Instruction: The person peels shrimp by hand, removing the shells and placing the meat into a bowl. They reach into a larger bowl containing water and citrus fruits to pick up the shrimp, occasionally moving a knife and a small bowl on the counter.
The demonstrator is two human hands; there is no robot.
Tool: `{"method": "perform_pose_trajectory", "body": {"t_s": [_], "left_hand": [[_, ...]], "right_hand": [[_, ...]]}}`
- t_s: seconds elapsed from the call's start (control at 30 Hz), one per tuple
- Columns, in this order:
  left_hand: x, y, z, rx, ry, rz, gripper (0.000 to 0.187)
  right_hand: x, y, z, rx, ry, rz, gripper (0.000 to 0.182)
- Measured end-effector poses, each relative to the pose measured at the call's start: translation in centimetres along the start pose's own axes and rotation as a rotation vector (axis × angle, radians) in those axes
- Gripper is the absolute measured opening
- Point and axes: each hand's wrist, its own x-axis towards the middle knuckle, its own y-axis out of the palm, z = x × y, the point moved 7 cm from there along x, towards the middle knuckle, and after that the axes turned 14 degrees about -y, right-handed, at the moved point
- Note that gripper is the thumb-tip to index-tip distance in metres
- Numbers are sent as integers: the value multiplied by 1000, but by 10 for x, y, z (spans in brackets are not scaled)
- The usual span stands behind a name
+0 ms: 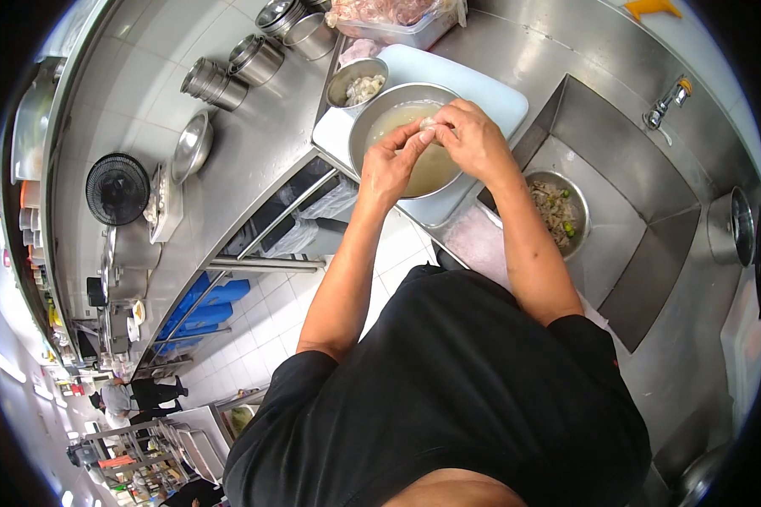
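Both hands meet above a large metal bowl (372,139) of cloudy liquid, which stands on a white cutting board (503,97). Between the fingertips is a small whitish piece (428,124). My left hand (391,160) pinches it from the left, and my right hand (469,135) holds it from the right with bent fingers. Just left of the large bowl sits a smaller metal bowl (336,88) with whitish pieces (364,88) in it. What lies under the liquid cannot be made out.
A metal sink (626,220) on the right holds a bowl of scraps (558,211). A tub of raw meat (410,29) stands behind the board. Stacked metal containers (216,83) are on the left counter. A person (139,395) stands far off at lower left.
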Motion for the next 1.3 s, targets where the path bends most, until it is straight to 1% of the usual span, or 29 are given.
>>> {"method": "perform_pose_trajectory", "body": {"t_s": [0.03,0.13,0.23,0.3,0.33,0.43,0.5,0.53,0.6,0.63,0.67,0.73,0.8,0.83,0.9,0.93,0.97,1.0,1.03,1.1,1.13,1.17,1.27,1.3], "left_hand": [[4,0,4,-93,-11,30,38],[15,1,18,-372,-54,131,29],[17,4,22,-605,-120,232,22],[20,5,25,-698,-152,283,21],[21,5,25,-694,-158,291,20],[21,8,19,-712,-176,316,20],[22,10,17,-758,-182,331,20],[26,7,17,-777,-174,304,20],[43,-4,17,-815,-159,249,19],[50,-16,12,-746,-163,173,19],[62,-31,11,-652,-113,81,21],[80,-64,2,-379,2,-90,30],[93,-88,5,-8,81,-286,33],[96,-92,4,180,123,-378,35],[78,-70,-9,390,118,-237,35],[68,-55,-10,494,114,-164,35],[65,-37,-3,594,104,-30,28],[70,-17,13,748,110,56,32],[57,-1,9,916,84,54,32],[59,24,29,1067,183,17,31],[56,34,38,1143,230,4,30],[47,37,27,1141,197,37,28],[57,29,28,901,66,148,31],[61,22,27,884,46,146,33]], "right_hand": [[1,0,4,0,-31,-11,17],[0,3,4,93,126,77,18],[-1,7,5,216,209,147,19],[-5,11,3,212,155,164,19],[-5,12,5,209,130,173,19],[-5,11,7,132,185,263,20],[-5,6,9,88,112,187,20],[-5,3,11,66,76,150,20],[-8,-9,9,40,96,142,20],[-11,-19,8,27,108,140,20],[-14,-32,5,53,164,106,19],[-27,-62,-3,107,277,41,19],[-50,-91,-20,-5,378,-27,22],[-62,-100,-31,-86,375,17,23],[-90,-112,-55,-248,375,107,25],[-107,-111,-71,-322,471,236,26],[-121,-109,-83,-394,566,366,26],[-134,-107,-95,-466,657,498,27],[-129,-108,-91,-509,578,487,28],[-115,-109,-80,-591,418,463,31],[-107,-107,-73,-549,368,402,30],[-96,-104,-66,-508,319,338,30],[-63,-91,-39,-361,160,193,27],[-53,-85,-30,-305,102,154,26]]}}
